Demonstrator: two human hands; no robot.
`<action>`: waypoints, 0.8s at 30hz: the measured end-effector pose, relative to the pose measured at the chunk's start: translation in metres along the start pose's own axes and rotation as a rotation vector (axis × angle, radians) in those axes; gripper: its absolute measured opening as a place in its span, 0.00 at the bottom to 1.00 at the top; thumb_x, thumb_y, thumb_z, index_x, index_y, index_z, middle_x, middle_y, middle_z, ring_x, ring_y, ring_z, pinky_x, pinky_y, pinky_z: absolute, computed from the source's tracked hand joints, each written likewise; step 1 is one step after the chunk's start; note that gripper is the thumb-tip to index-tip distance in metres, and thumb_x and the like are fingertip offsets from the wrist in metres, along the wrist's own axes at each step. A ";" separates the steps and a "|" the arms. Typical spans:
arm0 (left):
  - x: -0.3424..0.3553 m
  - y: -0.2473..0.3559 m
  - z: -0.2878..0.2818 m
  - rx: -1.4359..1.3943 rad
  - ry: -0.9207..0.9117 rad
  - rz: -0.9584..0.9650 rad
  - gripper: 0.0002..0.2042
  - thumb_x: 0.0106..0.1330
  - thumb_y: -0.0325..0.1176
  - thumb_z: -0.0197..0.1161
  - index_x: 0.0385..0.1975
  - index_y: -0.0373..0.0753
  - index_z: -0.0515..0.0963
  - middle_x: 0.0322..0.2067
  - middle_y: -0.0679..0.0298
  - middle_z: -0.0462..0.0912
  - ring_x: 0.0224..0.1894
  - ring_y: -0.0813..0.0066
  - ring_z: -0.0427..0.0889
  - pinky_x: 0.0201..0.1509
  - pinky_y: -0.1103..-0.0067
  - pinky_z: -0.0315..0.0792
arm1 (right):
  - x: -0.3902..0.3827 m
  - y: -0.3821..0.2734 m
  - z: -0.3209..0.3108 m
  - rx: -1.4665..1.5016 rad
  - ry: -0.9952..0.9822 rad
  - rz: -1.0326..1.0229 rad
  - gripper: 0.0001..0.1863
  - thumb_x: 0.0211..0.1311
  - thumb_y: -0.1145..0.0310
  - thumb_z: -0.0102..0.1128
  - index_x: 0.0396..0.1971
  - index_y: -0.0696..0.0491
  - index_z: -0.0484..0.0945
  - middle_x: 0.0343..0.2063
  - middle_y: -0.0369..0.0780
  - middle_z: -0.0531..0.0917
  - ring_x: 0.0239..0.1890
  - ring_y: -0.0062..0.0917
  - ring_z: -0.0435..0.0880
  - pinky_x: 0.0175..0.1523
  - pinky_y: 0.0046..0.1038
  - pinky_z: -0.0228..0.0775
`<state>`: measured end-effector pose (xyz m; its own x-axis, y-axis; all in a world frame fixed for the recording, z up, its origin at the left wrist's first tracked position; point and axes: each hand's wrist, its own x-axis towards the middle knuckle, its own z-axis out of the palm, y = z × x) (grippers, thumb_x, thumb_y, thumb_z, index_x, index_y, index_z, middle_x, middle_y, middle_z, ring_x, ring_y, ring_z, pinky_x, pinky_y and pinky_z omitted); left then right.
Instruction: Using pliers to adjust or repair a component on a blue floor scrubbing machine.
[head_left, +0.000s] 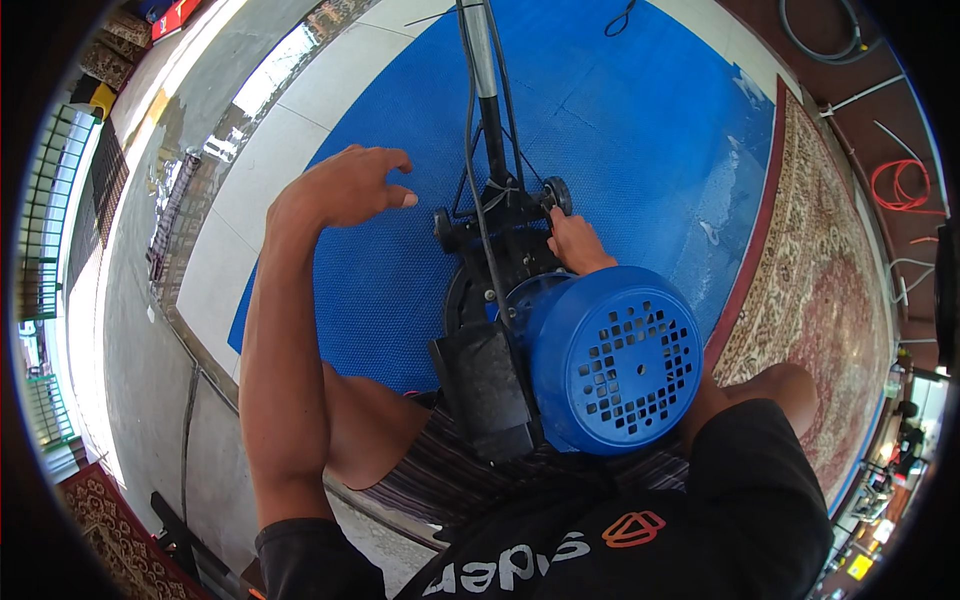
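Note:
A floor machine with a blue vented motor housing (615, 365), a black base and box (475, 400) lies tilted against my lap, its metal pole (483, 65) with cables reaching away from me. Small wheels (558, 195) flank the foot of the pole. My left hand (355, 185) is raised left of the pole, fingers curved and apart, holding nothing. My right hand (572, 238) is at the black frame beside the right wheel, behind the motor housing; its fingers are curled and what they grip is hidden.
A blue textured mat (670, 120) lies under the machine over pale tiles (245, 225). A patterned carpet (805, 280) lies at the right, with a red coiled cord (890, 185) and other hoses beyond. Another rug (115, 530) and a green grille (45, 210) are at the left.

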<state>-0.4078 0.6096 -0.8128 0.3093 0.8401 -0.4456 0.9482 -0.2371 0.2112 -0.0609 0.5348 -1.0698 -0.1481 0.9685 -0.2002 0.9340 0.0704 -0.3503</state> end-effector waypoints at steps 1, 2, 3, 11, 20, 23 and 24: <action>0.000 0.000 -0.002 -0.005 -0.010 0.007 0.25 0.70 0.49 0.69 0.62 0.45 0.80 0.45 0.55 0.86 0.56 0.58 0.82 0.62 0.58 0.75 | 0.000 -0.002 -0.002 0.003 0.005 0.006 0.15 0.61 0.73 0.69 0.40 0.64 0.74 0.27 0.59 0.85 0.36 0.58 0.87 0.42 0.53 0.79; 0.000 0.000 -0.003 -0.011 -0.020 0.013 0.25 0.70 0.49 0.69 0.63 0.45 0.80 0.45 0.55 0.86 0.56 0.58 0.82 0.62 0.58 0.75 | -0.001 -0.002 -0.006 0.005 0.004 0.004 0.15 0.61 0.73 0.69 0.40 0.64 0.74 0.27 0.59 0.85 0.36 0.58 0.87 0.42 0.53 0.79; 0.000 0.000 -0.003 -0.011 -0.021 0.009 0.25 0.70 0.49 0.69 0.63 0.45 0.80 0.45 0.55 0.86 0.56 0.58 0.82 0.62 0.58 0.75 | -0.003 0.000 -0.011 0.083 -0.001 0.025 0.14 0.62 0.73 0.70 0.40 0.64 0.74 0.27 0.58 0.85 0.35 0.57 0.87 0.41 0.52 0.79; 0.007 0.004 -0.001 -0.003 0.000 0.042 0.24 0.70 0.48 0.70 0.62 0.44 0.80 0.44 0.56 0.86 0.55 0.58 0.82 0.60 0.58 0.75 | 0.002 0.003 -0.018 0.169 0.012 0.036 0.13 0.62 0.74 0.71 0.39 0.63 0.76 0.33 0.54 0.87 0.37 0.54 0.88 0.41 0.51 0.78; 0.008 0.009 -0.003 -0.018 -0.036 -0.007 0.24 0.70 0.48 0.69 0.62 0.45 0.80 0.45 0.56 0.86 0.58 0.58 0.81 0.62 0.58 0.74 | 0.002 0.000 0.005 -0.071 0.107 0.002 0.12 0.65 0.71 0.67 0.41 0.61 0.76 0.37 0.56 0.86 0.45 0.58 0.85 0.49 0.54 0.79; 0.005 0.009 -0.001 -0.011 -0.010 0.019 0.24 0.70 0.48 0.69 0.62 0.45 0.80 0.46 0.56 0.86 0.57 0.59 0.81 0.62 0.58 0.75 | 0.020 0.001 -0.014 -0.056 -0.063 0.013 0.15 0.63 0.72 0.67 0.45 0.62 0.74 0.37 0.58 0.86 0.45 0.59 0.85 0.49 0.55 0.79; 0.004 0.006 0.002 -0.010 -0.013 0.014 0.24 0.70 0.48 0.69 0.62 0.45 0.80 0.46 0.56 0.86 0.57 0.59 0.81 0.62 0.58 0.75 | 0.022 0.000 -0.018 -0.059 -0.094 -0.005 0.16 0.61 0.73 0.67 0.45 0.63 0.74 0.37 0.58 0.86 0.44 0.59 0.85 0.49 0.56 0.79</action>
<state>-0.4011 0.6105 -0.8152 0.3236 0.8304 -0.4536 0.9431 -0.2439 0.2261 -0.0585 0.5605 -1.0578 -0.1803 0.9415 -0.2849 0.9501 0.0918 -0.2980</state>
